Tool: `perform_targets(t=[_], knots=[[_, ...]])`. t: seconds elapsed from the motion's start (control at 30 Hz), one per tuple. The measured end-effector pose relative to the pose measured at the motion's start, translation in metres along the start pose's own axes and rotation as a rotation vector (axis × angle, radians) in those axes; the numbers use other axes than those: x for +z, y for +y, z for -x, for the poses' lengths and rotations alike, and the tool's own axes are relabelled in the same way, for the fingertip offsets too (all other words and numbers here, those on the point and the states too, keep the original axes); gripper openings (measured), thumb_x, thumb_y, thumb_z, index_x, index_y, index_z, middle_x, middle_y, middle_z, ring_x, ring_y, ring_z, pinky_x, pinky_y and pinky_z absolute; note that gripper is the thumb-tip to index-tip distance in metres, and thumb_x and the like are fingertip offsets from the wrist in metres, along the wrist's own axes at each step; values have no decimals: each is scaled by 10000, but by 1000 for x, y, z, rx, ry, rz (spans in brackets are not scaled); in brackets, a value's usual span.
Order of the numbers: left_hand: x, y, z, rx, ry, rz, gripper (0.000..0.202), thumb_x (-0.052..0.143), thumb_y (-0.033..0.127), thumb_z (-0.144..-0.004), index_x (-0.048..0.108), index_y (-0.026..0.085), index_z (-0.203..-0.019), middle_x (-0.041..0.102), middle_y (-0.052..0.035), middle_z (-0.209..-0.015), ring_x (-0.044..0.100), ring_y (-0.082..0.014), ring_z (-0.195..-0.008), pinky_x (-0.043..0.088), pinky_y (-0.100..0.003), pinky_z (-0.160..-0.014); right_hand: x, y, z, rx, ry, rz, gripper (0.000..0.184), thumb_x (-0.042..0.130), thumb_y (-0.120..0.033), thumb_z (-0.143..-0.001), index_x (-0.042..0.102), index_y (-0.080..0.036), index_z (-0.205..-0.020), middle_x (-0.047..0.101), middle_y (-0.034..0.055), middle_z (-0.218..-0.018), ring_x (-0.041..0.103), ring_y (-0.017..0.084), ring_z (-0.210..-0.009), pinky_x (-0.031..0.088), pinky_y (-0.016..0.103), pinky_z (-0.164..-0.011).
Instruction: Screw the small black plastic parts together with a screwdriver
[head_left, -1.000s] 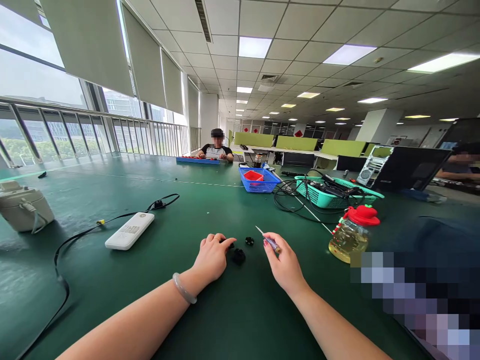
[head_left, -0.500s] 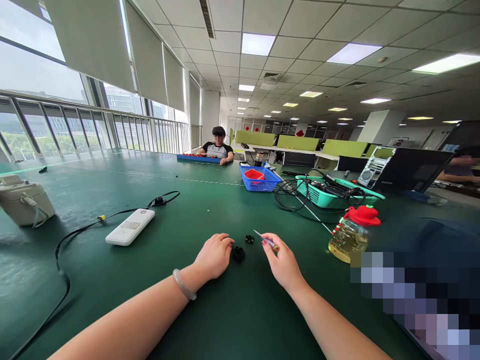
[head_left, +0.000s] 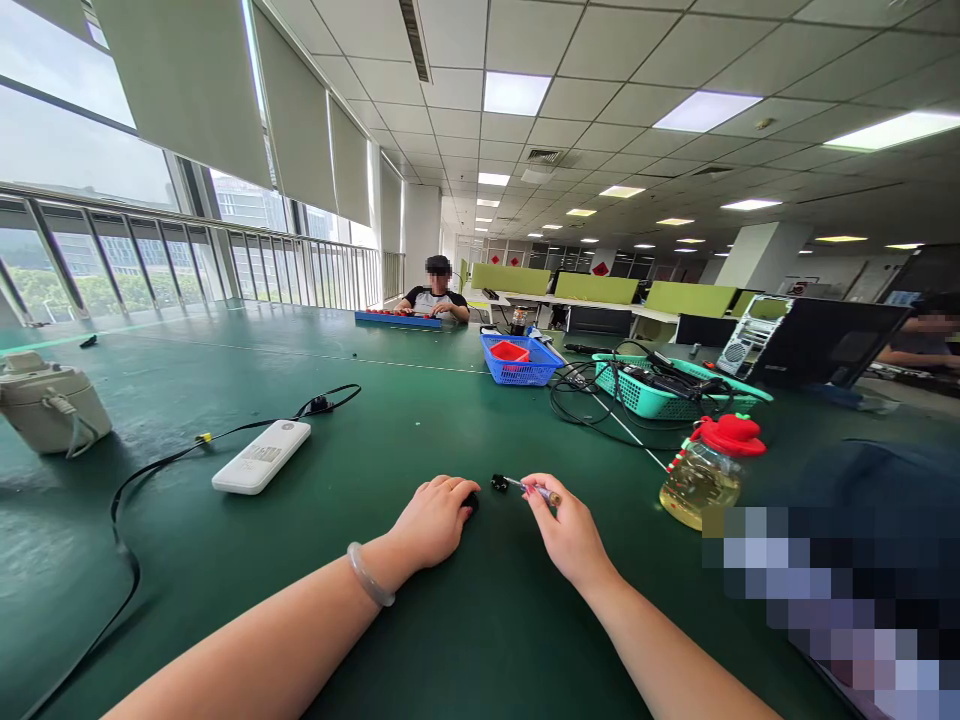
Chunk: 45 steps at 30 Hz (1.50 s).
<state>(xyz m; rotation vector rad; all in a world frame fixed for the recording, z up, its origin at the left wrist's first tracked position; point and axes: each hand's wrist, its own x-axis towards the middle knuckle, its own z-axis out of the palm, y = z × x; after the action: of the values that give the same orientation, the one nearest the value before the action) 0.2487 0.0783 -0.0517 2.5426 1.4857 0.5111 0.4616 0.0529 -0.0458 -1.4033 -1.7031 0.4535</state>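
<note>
My left hand (head_left: pixel 437 518), with a pale bangle on its wrist, rests low on the green table (head_left: pixel 390 640). Its fingers are closed over a black round part (head_left: pixel 471 500), mostly hidden beneath them. In my right hand (head_left: pixel 564 525) is a slim screwdriver (head_left: pixel 551 494) with a clear handle, pinched between thumb and fingers and pointing left. The shaft's tip meets, or lies right beside, a small black piece (head_left: pixel 499 483) on the table between my hands.
A white power bank (head_left: pixel 262 457) and a black cable (head_left: pixel 161 460) lie left. Beyond my hands stand a blue basket (head_left: pixel 521 372), a teal basket (head_left: pixel 660 400) with tangled cables, and a red-lidded jar (head_left: pixel 705 480). Across the table sits a person (head_left: pixel 433 295) near a blue tray (head_left: pixel 397 319).
My left hand has moved slightly right and closed over the black round part. The screwdriver tip has swung down to the small black piece.
</note>
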Motion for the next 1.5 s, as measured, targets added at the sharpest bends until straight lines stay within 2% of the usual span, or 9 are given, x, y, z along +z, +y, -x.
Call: perform_targets(t=[0.23,0.4,0.57,0.67,0.77,0.83,1.1,1.33,1.5], knots=[[-3,3,2,-168,52,-68,368,498,351,-875,542,245,-1225,598,-83,-1281,519,-281,-1196,394,-468,-989,-2,-3,2,5,-2,0,411,377,-535,-920,648,-228,-950,719,52,-819,617,193,-597,451,296,-570],[-6,5,4,-146,61,-75,450,530,501,-845,553,252,-1219,594,-93,-1217,523,-293,-1140,418,-454,-953,-1,-6,4,-52,-42,-81,398,403,-542,-928,661,-239,-929,712,42,-797,660,220,-775,487,296,-693],[-8,8,6,-88,32,-57,588,536,569,-825,467,321,-1354,557,-91,-1227,512,-290,-1118,420,-467,-955,-2,-6,4,-28,70,-163,459,395,-583,-921,659,-210,-892,687,51,-745,614,185,-629,473,279,-601],[-6,6,6,-51,6,-42,561,555,569,-817,505,338,-1327,524,-88,-1293,457,-305,-1204,377,-495,-1018,-3,-3,1,21,157,-244,503,395,-625,-902,652,-193,-892,671,58,-726,583,173,-579,465,276,-555],[-4,3,5,-1,-17,-23,543,576,533,-820,503,365,-1331,418,-67,-1444,331,-324,-1334,309,-532,-1079,-3,1,-2,60,177,-296,512,414,-643,-883,651,-189,-877,659,53,-704,567,167,-555,467,281,-552],[-3,1,4,37,-39,-10,517,555,498,-848,484,383,-1347,407,-51,-1467,315,-318,-1349,289,-549,-1088,-2,1,-3,79,177,-308,513,423,-649,-873,651,-190,-867,656,50,-699,563,165,-547,465,281,-550],[-7,2,3,91,-67,84,305,560,411,-868,631,358,-1160,555,-34,-1245,455,-259,-1193,338,-471,-1065,0,4,-4,95,184,-352,531,446,-680,-845,657,-193,-842,651,42,-684,549,156,-527,446,277,-522],[-10,7,8,77,-62,77,252,518,377,-896,632,338,-1117,579,-32,-1141,497,-227,-1115,375,-433,-1025,5,18,-12,246,162,-824,488,589,-666,-752,620,-184,-681,534,-6,-497,449,118,-417,378,263,-425],[-8,2,9,-41,-42,1,288,447,375,-924,617,325,-1151,583,-48,-1115,500,-228,-1104,392,-428,-999,7,24,-13,297,146,-988,434,631,-620,-727,606,-190,-672,470,-42,-459,362,91,-375,376,273,-429]])
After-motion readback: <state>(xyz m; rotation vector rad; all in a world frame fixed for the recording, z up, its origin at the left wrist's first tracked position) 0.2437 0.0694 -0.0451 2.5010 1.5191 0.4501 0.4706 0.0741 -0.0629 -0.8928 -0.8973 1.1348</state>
